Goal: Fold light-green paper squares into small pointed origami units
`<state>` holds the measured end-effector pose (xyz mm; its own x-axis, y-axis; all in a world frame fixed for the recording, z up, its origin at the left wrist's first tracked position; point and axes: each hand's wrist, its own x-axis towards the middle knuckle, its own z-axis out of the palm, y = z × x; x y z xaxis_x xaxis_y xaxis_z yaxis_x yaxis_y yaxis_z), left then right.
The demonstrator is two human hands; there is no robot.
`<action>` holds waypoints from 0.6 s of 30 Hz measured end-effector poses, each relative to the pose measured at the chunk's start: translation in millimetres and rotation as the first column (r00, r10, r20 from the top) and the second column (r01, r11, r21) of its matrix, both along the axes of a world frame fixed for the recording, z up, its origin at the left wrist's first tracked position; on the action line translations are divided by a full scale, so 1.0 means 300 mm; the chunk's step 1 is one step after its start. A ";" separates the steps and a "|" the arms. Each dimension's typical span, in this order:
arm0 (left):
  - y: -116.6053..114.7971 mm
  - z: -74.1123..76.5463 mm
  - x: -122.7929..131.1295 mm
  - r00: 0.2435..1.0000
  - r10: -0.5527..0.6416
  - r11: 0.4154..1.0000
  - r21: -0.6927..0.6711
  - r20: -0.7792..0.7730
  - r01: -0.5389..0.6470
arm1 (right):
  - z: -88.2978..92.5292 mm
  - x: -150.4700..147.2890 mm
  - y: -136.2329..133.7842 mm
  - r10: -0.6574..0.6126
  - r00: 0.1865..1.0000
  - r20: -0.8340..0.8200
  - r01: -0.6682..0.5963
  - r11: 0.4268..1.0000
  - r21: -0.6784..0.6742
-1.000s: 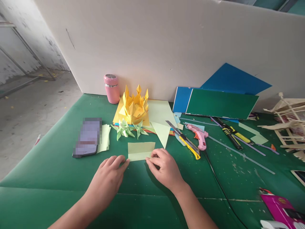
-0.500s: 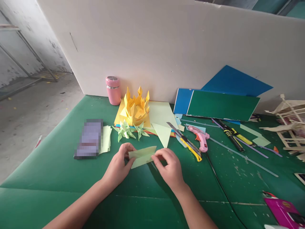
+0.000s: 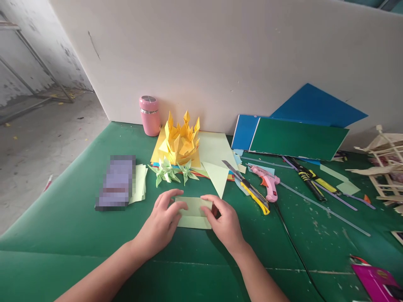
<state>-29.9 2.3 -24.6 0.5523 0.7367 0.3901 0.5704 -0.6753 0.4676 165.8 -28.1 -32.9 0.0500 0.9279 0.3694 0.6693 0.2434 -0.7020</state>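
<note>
A small light green sheet of paper (image 3: 194, 213) with a lengthwise crease is held up between my two hands above the green table. My right hand (image 3: 224, 220) pinches its right end, the thumb on the near face and the fingers at the edge and behind. At the left end, my left hand (image 3: 165, 218) has curled fingers lying over the sheet's edge, the index finger on its near face. Just beyond the hands, light green folded paper flowers (image 3: 166, 171) lie in front of a yellow folded paper crown (image 3: 179, 149).
Left stand a phone-like blurred device (image 3: 116, 180) on light green papers (image 3: 139, 182) and a pink flask (image 3: 149, 117). To the right lie a yellow utility knife (image 3: 252, 193), a pink glue gun (image 3: 267, 184) with its cord, pliers-like tools (image 3: 305, 176) and glue sticks.
The paper has turned from slanted to nearly level, its creased face now toward me. My left fingers have shifted onto its near face, and the right hand keeps its pinch.
</note>
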 end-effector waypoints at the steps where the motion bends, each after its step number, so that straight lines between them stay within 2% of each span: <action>1: -0.004 0.001 0.000 0.999 -0.002 0.999 0.044 -0.050 0.004 | -0.002 0.001 0.001 0.007 1.000 0.017 -0.008 1.000 0.010; 3: -0.010 0.007 0.003 0.985 -0.083 0.993 0.070 -0.150 0.095 | -0.008 0.003 0.004 0.019 0.999 0.047 -0.020 0.999 0.038; 5: -0.015 0.015 0.008 0.948 -0.228 0.972 -0.004 -0.223 0.233 | -0.016 0.005 0.006 0.027 0.997 0.067 -0.031 0.998 0.061; 7: -0.018 0.026 0.015 0.923 -0.292 0.956 -0.089 -0.252 0.278 | -0.024 0.007 0.008 0.041 0.996 0.077 -0.046 0.996 0.076; 12: -0.026 0.043 0.024 0.928 -0.285 0.957 -0.134 -0.242 0.259 | -0.022 0.003 0.013 0.085 0.992 0.091 -0.095 0.990 0.101; 18: -0.043 0.034 0.025 0.935 -0.287 0.954 -0.155 -0.209 0.258 | 0.004 -0.005 0.014 0.076 0.990 0.115 -0.097 0.978 0.183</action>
<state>-22.5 -10.8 -14.3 0.8015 0.5797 0.1471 0.4731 -0.7649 0.4371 164.2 -23.8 -31.6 -0.0766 0.8404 0.5366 0.7085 0.4246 -0.5638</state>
